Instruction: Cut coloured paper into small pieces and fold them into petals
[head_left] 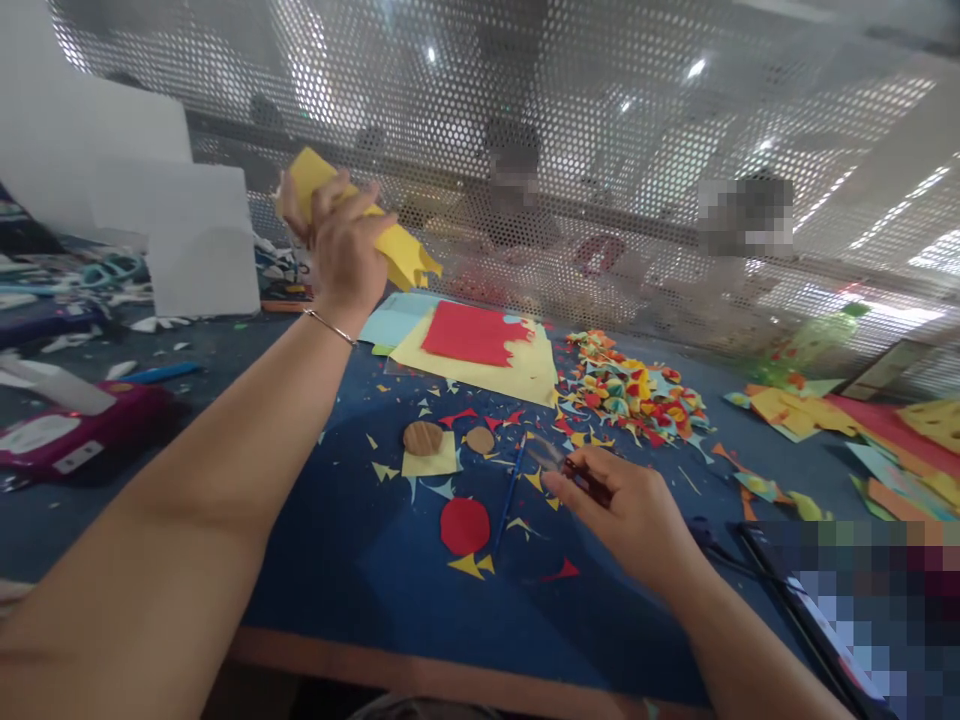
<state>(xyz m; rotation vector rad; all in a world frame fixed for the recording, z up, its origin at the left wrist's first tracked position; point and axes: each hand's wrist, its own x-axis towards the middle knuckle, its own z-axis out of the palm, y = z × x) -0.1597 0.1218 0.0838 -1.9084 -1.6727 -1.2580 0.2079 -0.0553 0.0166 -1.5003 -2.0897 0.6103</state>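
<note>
Grip tight on yellow paper [407, 255], left hand [349, 243] high; right hand [634, 508] low, snug around dark-handled tool [588, 482].

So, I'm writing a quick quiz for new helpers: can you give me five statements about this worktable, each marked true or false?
1. The left hand holds yellow paper. True.
2. The right hand is empty. False: it holds a dark-handled tool.
3. The red sheet lies on a pale yellow sheet. True.
4. The blue stick lies across the roundish red piece. False: it lies beside it, to the right in the view.
5. The heap of cut paper is all one colour. False: it mixes red, yellow, orange and pale blue.
</note>
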